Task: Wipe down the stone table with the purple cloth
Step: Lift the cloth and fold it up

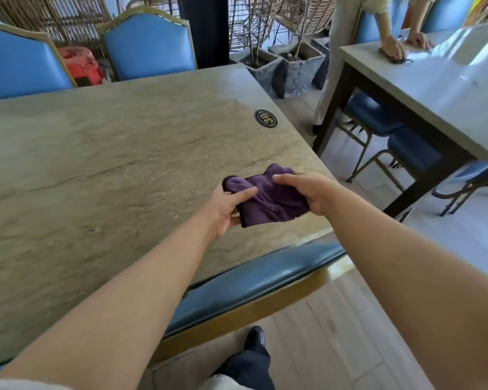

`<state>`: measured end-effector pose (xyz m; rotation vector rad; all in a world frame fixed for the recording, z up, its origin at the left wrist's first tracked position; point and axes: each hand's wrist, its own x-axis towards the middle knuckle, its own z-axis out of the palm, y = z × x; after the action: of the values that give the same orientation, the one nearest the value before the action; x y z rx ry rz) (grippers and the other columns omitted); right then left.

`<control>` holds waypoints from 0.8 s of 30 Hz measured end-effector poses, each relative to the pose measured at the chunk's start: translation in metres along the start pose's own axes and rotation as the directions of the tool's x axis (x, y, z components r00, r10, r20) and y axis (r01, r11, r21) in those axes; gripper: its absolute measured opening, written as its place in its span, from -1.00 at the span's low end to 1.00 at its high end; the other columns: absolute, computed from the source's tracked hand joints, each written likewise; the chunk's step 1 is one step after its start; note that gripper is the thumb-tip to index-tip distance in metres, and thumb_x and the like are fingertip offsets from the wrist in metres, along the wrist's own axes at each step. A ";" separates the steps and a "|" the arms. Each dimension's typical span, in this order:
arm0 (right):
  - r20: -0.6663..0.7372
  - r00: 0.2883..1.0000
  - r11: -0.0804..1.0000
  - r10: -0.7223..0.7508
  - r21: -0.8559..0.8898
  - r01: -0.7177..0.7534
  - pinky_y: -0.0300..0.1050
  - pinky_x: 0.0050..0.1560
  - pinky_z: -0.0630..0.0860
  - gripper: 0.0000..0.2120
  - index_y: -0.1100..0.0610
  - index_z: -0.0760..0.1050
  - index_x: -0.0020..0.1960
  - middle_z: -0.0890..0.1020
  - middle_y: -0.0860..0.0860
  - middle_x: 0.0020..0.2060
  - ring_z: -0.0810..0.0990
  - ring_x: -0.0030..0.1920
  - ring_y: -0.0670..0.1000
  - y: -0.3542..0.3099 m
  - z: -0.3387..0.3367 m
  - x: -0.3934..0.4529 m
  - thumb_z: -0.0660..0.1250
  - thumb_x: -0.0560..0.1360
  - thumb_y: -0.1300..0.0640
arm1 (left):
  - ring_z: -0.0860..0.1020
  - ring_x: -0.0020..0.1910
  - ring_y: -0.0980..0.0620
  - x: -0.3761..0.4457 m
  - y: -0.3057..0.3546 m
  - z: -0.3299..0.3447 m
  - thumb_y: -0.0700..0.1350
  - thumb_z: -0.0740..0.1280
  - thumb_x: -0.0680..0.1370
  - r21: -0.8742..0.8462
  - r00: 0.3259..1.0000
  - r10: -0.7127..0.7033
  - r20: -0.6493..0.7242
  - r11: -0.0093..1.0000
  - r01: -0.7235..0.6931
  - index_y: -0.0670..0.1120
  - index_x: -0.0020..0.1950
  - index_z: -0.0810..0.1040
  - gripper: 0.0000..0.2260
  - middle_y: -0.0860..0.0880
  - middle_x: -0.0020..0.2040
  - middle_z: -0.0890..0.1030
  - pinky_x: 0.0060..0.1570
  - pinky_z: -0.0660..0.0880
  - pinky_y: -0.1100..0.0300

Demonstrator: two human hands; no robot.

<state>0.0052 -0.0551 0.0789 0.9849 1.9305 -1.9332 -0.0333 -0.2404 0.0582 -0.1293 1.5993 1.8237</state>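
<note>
Stone table (102, 153) is lying dry-looking. Purple cloth (268, 199), near its right corner, is being pinched by left hand (226, 211) and right hand (304, 190). It is best being folded flat, then pressed down.

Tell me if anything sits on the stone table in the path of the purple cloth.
Only the black oval number plaque near the far right edge of the stone table. Both hands, left hand and right hand, hold the purple cloth.

Matt, rough-veined stone table (110, 142) is carrying soft fleecy purple cloth (268, 198); chair (254, 277) padding is showing smooth, slightly glossy blue vinyl.
</note>
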 end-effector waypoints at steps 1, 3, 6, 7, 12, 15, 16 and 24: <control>0.002 1.000 0.998 -0.012 -0.054 0.012 0.03 0.08 0.59 -0.68 0.07 0.57 0.13 0.67 0.11 0.01 0.66 0.00 0.09 -0.001 -0.008 0.007 0.50 0.39 0.10 | 0.64 -0.07 0.03 0.007 0.000 0.006 -0.21 0.48 0.44 0.011 1.000 -0.005 0.014 1.000 0.004 -0.10 0.27 0.45 -0.57 -0.07 0.08 0.64 -0.28 0.58 0.13; -0.018 0.999 0.990 -0.043 -0.135 0.040 0.02 0.06 0.60 -0.65 0.07 0.56 0.15 0.67 0.08 -0.02 0.66 -0.02 0.08 -0.002 -0.025 0.023 0.50 0.39 0.18 | 0.64 -0.09 0.03 0.019 0.002 0.020 -0.28 0.49 0.41 0.041 1.000 -0.010 0.027 0.999 0.009 -0.14 0.33 0.40 -0.47 -0.08 0.07 0.63 -0.33 0.57 0.16; -0.019 0.996 0.979 -0.084 -0.189 0.079 0.05 0.10 0.59 -0.62 0.03 0.51 0.25 0.66 0.07 0.04 0.65 0.02 0.09 -0.001 -0.050 0.043 0.43 0.44 0.20 | 0.60 -0.09 0.03 0.034 0.005 0.043 -0.33 0.48 0.42 0.089 1.000 -0.011 -0.013 0.996 0.012 -0.13 0.32 0.36 -0.46 -0.06 0.03 0.57 -0.33 0.54 0.15; -0.006 0.995 0.970 -0.098 -0.225 0.094 0.05 0.12 0.58 -0.62 0.02 0.50 0.27 0.64 0.07 0.07 0.63 0.04 0.09 0.000 -0.059 0.050 0.40 0.47 0.19 | 0.59 -0.08 0.02 0.038 0.005 0.051 -0.34 0.47 0.42 0.096 1.000 -0.008 -0.027 0.995 0.010 -0.12 0.31 0.35 -0.48 -0.06 0.03 0.55 -0.31 0.54 0.12; 0.069 0.976 0.927 -0.205 -0.308 0.216 0.13 0.24 0.50 -0.50 -0.09 0.36 0.39 0.58 0.04 0.20 0.57 0.16 0.10 0.001 -0.107 0.081 0.29 0.50 0.24 | 0.50 0.07 -0.07 0.062 -0.002 0.090 -0.41 0.37 0.48 0.131 0.998 0.013 -0.066 0.991 -0.004 -0.04 0.20 0.30 -0.56 -0.10 0.11 0.47 -0.18 0.53 0.01; 0.135 0.969 0.935 -0.205 -0.265 0.235 0.13 0.27 0.48 -0.44 -0.13 0.31 0.42 0.55 0.02 0.23 0.55 0.19 0.09 0.009 -0.133 0.098 0.26 0.51 0.27 | 0.48 0.09 -0.09 0.076 -0.010 0.109 -0.44 0.31 0.50 0.174 0.993 0.025 -0.112 0.985 -0.005 -0.03 0.19 0.30 -0.58 -0.10 0.13 0.44 -0.22 0.51 0.04; 0.143 0.972 0.934 -0.186 -0.281 0.220 0.11 0.24 0.49 -0.45 -0.11 0.30 0.42 0.55 0.03 0.23 0.55 0.19 0.09 0.015 -0.141 0.101 0.25 0.52 0.29 | 0.48 0.09 -0.09 0.079 -0.015 0.115 -0.45 0.30 0.50 0.208 0.992 0.003 -0.127 0.978 0.023 -0.03 0.21 0.31 -0.57 -0.10 0.15 0.44 -0.22 0.51 0.05; 0.035 0.958 0.590 -0.285 -0.781 0.204 -0.01 0.03 0.51 -0.54 0.10 0.40 0.34 0.51 0.17 0.14 0.54 0.07 0.21 0.042 -0.167 0.099 0.20 0.44 0.27 | 0.50 0.17 -0.18 0.075 -0.031 0.142 -0.14 0.37 0.49 0.947 0.961 0.151 -0.230 0.262 0.186 -0.12 0.31 0.39 -0.60 -0.19 0.24 0.44 0.14 0.47 0.03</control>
<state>0.0054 0.1284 0.0024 0.5493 2.6879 -0.8837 -0.0209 -0.0798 0.0277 0.1890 2.6417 0.4540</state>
